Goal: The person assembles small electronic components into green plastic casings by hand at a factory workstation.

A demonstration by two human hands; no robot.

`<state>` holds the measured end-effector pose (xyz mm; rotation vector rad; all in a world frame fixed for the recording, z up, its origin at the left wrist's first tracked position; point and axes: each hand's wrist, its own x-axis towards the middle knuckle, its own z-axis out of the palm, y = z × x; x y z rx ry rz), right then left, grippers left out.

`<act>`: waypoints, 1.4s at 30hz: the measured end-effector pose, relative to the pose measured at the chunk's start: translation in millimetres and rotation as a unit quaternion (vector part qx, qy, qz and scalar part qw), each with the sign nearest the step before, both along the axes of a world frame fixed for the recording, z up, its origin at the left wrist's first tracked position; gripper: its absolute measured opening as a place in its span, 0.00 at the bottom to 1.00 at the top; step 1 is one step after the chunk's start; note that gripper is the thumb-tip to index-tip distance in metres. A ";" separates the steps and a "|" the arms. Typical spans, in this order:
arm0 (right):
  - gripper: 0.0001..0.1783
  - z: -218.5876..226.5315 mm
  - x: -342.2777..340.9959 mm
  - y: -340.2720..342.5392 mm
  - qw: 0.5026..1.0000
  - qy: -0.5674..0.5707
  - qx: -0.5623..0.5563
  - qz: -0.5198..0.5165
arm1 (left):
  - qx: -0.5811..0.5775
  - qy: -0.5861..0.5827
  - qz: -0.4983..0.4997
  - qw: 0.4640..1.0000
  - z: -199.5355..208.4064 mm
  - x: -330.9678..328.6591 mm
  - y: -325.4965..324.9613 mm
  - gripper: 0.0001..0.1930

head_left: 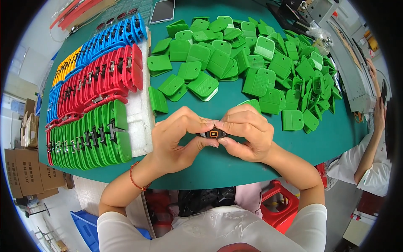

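Between my two hands, over the near part of the table, is a small black part with an orange square at its centre [214, 134]. My left hand [178, 133] pinches its left end with thumb and fingertips. Its right end sits in the same kind of pinch from my right hand [247, 132]. Fingertips cover much of the part, so its full shape is hidden. Just beyond my hands lies a large loose heap of green plastic clips [218, 63], some flat and some on edge.
On the left, a white foam block [140, 113] carries packed rows of green clips [86, 140], red clips [96, 80] and blue clips [111, 40]. A phone [163, 11] lies at the far edge of the green table [180, 178]. Another person's arm [369, 147] is at right.
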<state>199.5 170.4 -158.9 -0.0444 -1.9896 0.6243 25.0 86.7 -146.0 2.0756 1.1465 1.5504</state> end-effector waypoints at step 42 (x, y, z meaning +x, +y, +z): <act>0.13 -1.5 3.7 15.7 0.997 0.015 -0.030 -0.072 | -0.182 -0.386 -0.092 0.900 -11.7 -7.4 16.4 0.11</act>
